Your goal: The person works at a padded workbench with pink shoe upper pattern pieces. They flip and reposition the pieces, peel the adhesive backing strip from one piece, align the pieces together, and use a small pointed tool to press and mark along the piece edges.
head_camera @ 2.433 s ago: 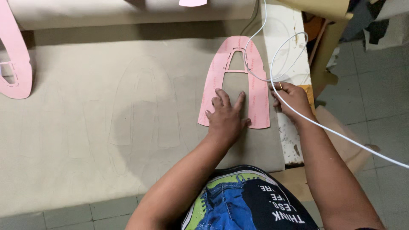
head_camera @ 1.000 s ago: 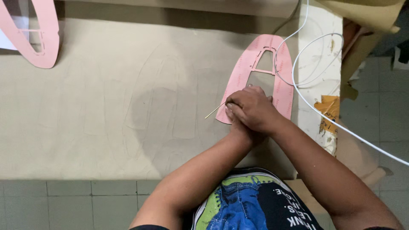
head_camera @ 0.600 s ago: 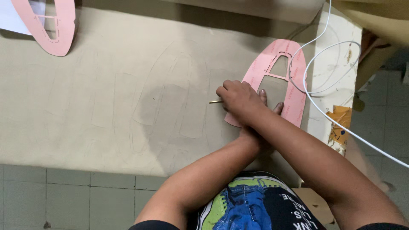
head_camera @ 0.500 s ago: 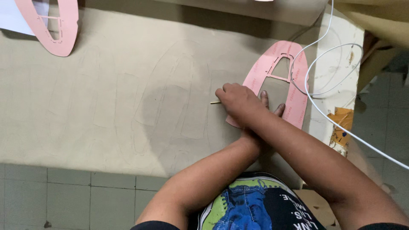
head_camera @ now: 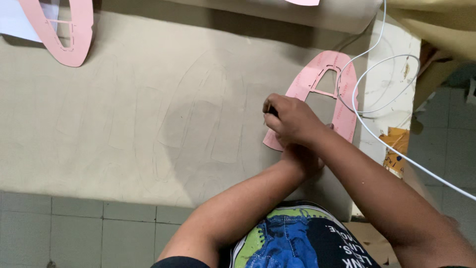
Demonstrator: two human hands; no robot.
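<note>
Fingers (head_camera: 277, 111) of the right hand (head_camera: 292, 121) pinch a thin marking tool against the pink template (head_camera: 342, 99); the left hand (head_camera: 302, 159), mostly hidden beneath, presses it flat, fingers unclear. Tracing goes best held firmly on the beige sheet (head_camera: 148, 124) covering the worktop (head_camera: 391, 84); another template (head_camera: 64, 30) lies far left.

Pink cut-out template (head_camera: 347, 94) flat on beige sheet (head_camera: 148, 124), right side

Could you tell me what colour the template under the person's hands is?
Pink: the template shows clearly in the head view, lying on beige material.
</note>
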